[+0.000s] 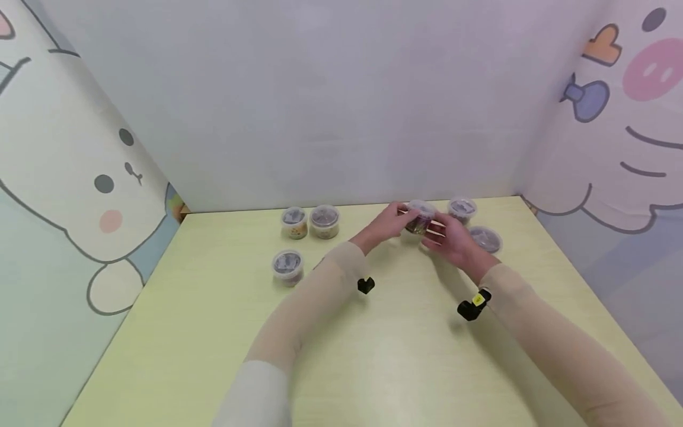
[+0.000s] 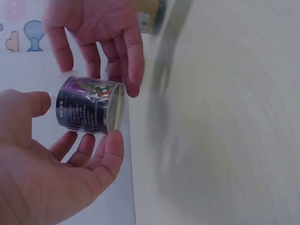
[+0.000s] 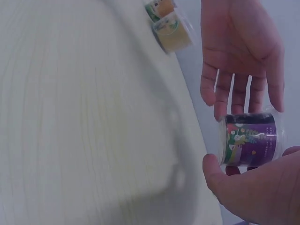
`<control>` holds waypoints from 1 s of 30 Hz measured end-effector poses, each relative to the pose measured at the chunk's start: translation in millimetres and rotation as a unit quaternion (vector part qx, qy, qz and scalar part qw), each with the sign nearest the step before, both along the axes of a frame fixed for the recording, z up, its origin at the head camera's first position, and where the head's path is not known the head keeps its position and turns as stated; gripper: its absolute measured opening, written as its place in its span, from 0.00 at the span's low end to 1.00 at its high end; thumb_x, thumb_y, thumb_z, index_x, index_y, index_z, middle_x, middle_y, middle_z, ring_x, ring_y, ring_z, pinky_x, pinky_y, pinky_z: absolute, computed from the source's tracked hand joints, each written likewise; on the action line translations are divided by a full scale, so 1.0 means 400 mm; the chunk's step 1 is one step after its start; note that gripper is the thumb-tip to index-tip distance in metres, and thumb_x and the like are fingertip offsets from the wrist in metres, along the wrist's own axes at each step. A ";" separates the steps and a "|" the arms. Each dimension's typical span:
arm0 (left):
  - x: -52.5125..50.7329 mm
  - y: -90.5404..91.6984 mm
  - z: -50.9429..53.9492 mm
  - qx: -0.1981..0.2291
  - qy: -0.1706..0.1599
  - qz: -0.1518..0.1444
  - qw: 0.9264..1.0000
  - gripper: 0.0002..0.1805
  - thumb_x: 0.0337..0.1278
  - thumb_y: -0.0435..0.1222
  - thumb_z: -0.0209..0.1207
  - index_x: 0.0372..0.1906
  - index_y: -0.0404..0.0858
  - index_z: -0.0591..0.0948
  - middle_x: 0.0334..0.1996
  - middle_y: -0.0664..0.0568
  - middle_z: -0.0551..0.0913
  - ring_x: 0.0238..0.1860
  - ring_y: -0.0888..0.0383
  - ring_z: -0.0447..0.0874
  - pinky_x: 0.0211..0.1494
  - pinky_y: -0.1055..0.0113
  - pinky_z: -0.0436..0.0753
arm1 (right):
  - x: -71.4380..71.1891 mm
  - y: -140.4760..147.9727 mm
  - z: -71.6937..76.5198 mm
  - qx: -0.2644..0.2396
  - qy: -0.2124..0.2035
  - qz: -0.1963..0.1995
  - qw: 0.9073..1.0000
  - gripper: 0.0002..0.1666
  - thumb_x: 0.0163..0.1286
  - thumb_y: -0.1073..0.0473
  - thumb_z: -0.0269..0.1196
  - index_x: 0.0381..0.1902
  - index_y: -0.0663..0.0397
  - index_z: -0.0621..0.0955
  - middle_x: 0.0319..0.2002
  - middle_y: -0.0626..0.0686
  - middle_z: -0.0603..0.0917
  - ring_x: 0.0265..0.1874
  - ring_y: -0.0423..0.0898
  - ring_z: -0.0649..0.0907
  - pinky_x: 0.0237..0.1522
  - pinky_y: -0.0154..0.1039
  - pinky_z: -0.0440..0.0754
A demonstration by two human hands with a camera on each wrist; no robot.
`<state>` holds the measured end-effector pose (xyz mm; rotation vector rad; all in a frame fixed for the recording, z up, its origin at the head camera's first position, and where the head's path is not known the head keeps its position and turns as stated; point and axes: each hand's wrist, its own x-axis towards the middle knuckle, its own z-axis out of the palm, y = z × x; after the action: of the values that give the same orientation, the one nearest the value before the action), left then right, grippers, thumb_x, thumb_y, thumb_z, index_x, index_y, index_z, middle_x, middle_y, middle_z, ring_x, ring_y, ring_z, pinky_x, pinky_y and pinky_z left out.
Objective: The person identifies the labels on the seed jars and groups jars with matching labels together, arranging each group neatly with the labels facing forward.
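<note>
A clear round jar (image 1: pixel 420 217) with a dark and purple label is up at the back of the table, between both hands. From its left the left hand (image 1: pixel 388 224) grips it, thumb at the lid. The right hand (image 1: pixel 455 240) holds its other side with spread, bent fingers. In the left wrist view the jar (image 2: pixel 86 104) lies sideways, the left hand (image 2: pixel 56 173) below it and the right hand (image 2: pixel 101 28) above. The right wrist view shows the purple label of the jar (image 3: pixel 253 140) over the right hand (image 3: pixel 262 187).
Two lidded tubs (image 1: pixel 462 209) (image 1: pixel 485 239) stand right of the hands. Left of them are three more, two at the back (image 1: pixel 294 223) (image 1: pixel 324 222) and one nearer (image 1: pixel 288 267). A pale wall (image 1: pixel 320 107) rises behind the table (image 1: pixel 213 332).
</note>
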<state>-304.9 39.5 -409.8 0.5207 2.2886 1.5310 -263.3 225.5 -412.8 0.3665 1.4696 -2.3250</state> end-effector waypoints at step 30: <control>0.203 -0.357 0.031 -0.022 -0.019 -0.043 0.999 0.36 0.72 0.61 0.51 0.73 0.45 0.63 0.51 0.43 0.77 0.53 0.37 0.81 0.56 0.44 0.81 | 0.079 -0.173 0.011 0.098 0.168 0.272 0.942 0.33 0.83 0.45 0.49 0.70 0.68 0.65 0.56 0.60 0.79 0.46 0.50 0.85 0.56 0.50 0.82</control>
<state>-223.8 -103.5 -397.3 0.5667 2.2355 1.4350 -231.6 156.3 -408.5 -0.3712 1.6961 -1.8546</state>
